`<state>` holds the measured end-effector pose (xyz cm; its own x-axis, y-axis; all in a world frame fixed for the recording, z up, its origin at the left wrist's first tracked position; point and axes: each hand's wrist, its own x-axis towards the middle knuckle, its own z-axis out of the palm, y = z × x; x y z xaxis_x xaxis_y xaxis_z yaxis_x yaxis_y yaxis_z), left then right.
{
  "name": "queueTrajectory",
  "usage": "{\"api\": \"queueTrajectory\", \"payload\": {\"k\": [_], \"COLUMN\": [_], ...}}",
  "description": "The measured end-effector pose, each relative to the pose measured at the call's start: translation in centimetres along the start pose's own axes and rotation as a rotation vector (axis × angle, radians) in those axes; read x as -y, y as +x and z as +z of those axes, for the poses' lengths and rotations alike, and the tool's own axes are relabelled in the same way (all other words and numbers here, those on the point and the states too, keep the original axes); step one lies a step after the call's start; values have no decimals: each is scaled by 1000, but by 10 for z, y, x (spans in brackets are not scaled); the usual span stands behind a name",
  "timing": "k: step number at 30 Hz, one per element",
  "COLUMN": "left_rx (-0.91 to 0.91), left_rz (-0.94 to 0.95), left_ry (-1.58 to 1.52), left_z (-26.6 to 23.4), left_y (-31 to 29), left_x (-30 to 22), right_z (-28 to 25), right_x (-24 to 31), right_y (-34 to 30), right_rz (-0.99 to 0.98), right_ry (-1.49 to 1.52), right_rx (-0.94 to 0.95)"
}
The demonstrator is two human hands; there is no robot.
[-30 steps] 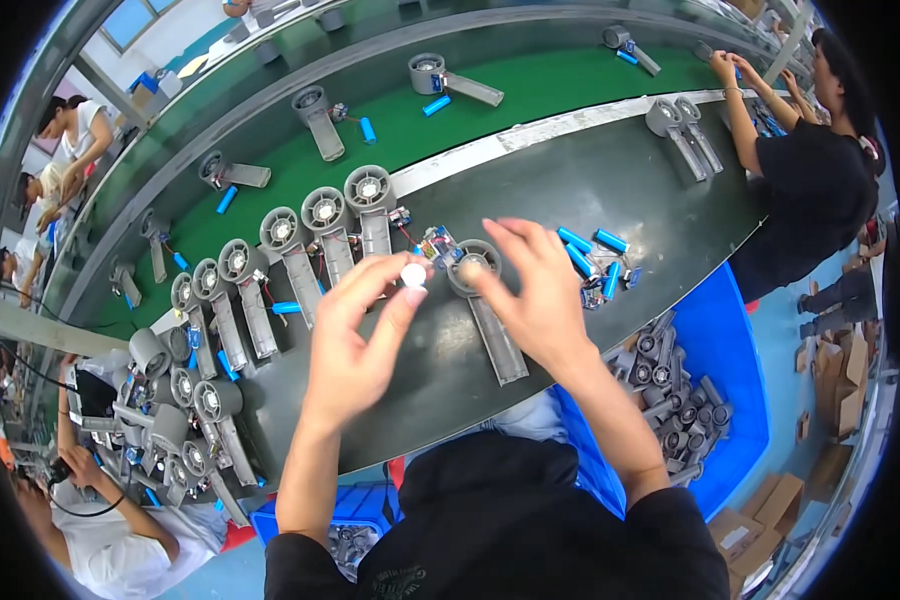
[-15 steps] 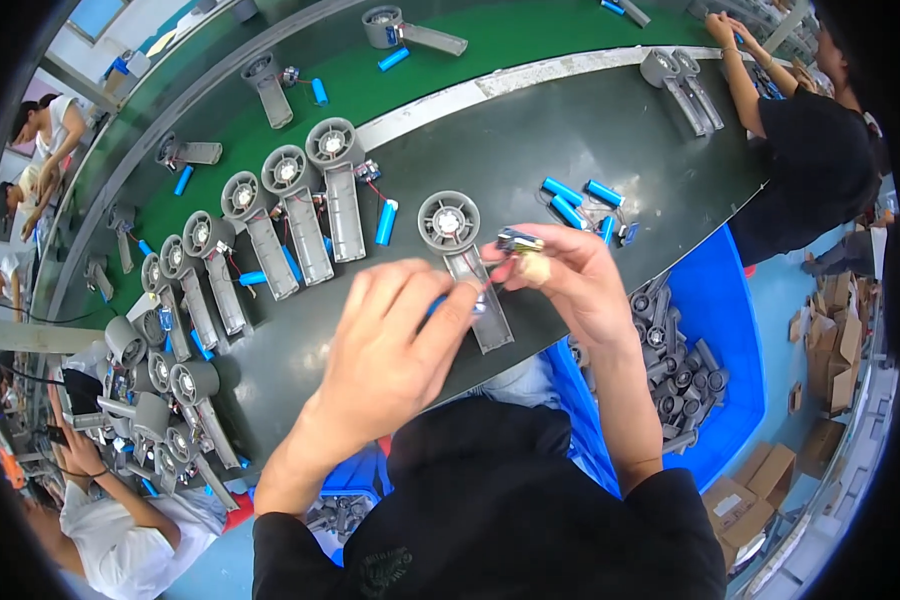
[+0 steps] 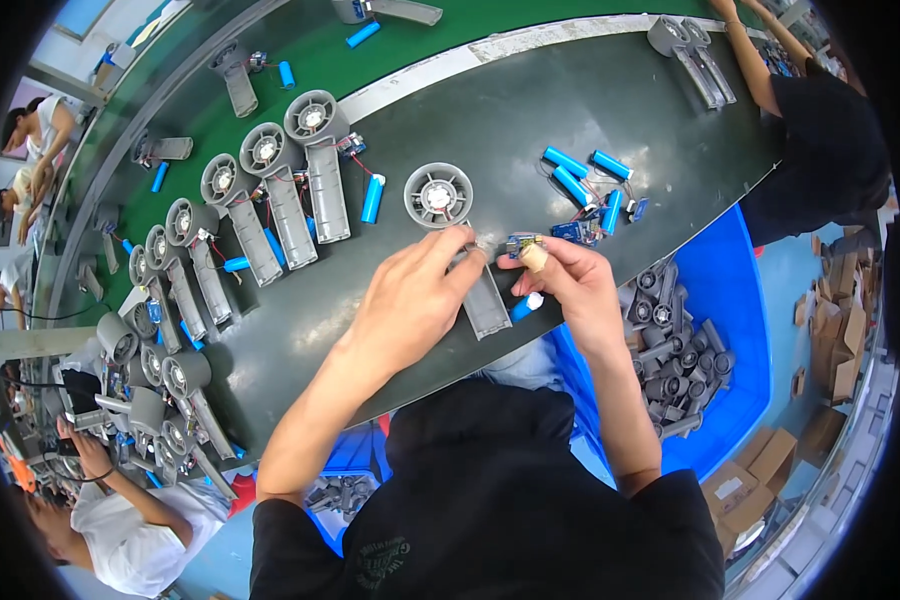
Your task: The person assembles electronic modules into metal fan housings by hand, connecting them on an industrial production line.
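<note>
while the left hand (image 3: 410, 300) presses down on the grey fan housing (image 3: 460, 240) lying on the dark worktop (image 3: 590, 130), its fingers spread flat over the handle part, the right hand (image 3: 570, 285) pinches a small blue circuit board (image 3: 523, 245) between thumb and forefinger just beside the housing's neck. a taped fingertip shows at the pinch, and the other right fingers curl around something pale that is too small to tell. the fan's round head points away from the person, toward the green belt (image 3: 270, 40).

to do this well, i judge that the left hand should keep the housing from sliding, with its fingers clear of the open channel of the handle, so the board can go in squarely. the thin wires look easy to snag, so the board is best eased in level rather than pushed by a corner.

loose blue cells (image 3: 580, 175) and more boards lie near on the right, and a row of finished fans (image 3: 270, 190) stands to the left. a blue bin (image 3: 735, 300) of grey parts sits at the right knee.

compared with half a second ago, the left hand has dropped from mid-air onto the handle, and the right hand has come closer to the housing.
</note>
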<state>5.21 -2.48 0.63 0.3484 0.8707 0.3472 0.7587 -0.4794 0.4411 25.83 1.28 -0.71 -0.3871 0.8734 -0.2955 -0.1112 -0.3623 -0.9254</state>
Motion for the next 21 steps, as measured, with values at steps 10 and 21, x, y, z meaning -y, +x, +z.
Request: {"api": "queueTrajectory", "payload": {"k": [10,21], "left_rx": [-310,-246], "left_rz": [-134,-54], "left_ry": [-233,-151], "left_z": [16,18], "left_y": [1,3], "left_x": [9,13], "right_z": [16,21], "right_x": [-16,-21], "right_y": [9,14], "right_rz": [-200,-451], "right_ry": [-244,-636], "right_rx": [-39,-88]}}
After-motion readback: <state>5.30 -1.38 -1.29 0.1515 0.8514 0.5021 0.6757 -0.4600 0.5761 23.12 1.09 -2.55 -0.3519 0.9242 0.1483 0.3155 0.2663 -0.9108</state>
